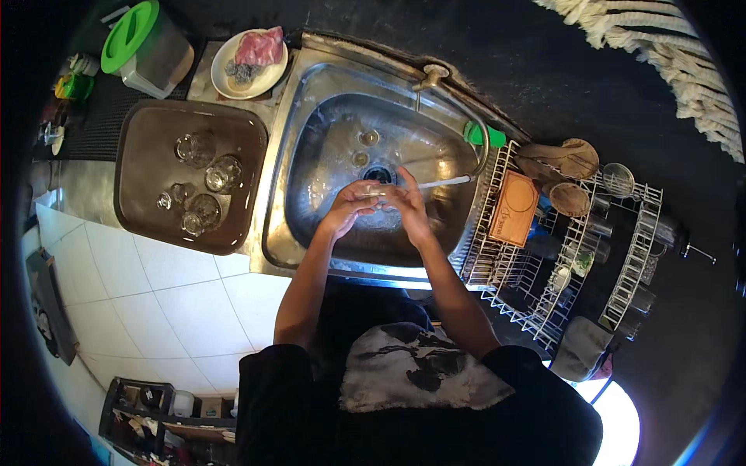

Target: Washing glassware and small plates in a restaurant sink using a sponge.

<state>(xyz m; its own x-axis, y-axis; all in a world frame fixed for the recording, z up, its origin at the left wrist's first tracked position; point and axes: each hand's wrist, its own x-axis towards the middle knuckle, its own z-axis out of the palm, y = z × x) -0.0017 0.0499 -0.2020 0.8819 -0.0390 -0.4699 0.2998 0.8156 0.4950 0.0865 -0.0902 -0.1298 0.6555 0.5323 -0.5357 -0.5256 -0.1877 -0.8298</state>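
Over the steel sink (311,225) I hold a small clear glass piece (376,191), its exact kind hard to make out. My left hand (351,208) is closed around its left side. My right hand (407,206) grips the other side, one finger raised. A stream of water (444,182) runs from the curved faucet (486,147) toward my hands. Just beyond them, two small round glass pieces (369,137) lie on the sink floor near the drain (378,173).
Left of the sink, a brown tray (140,194) bears several clear glass pieces (223,174). Behind it stand a plate (268,81) with a pink cloth and grey scrubber, and a green-lidded container (167,66). A loaded wire dish rack (536,311) is on the right, beside a green object (475,133).
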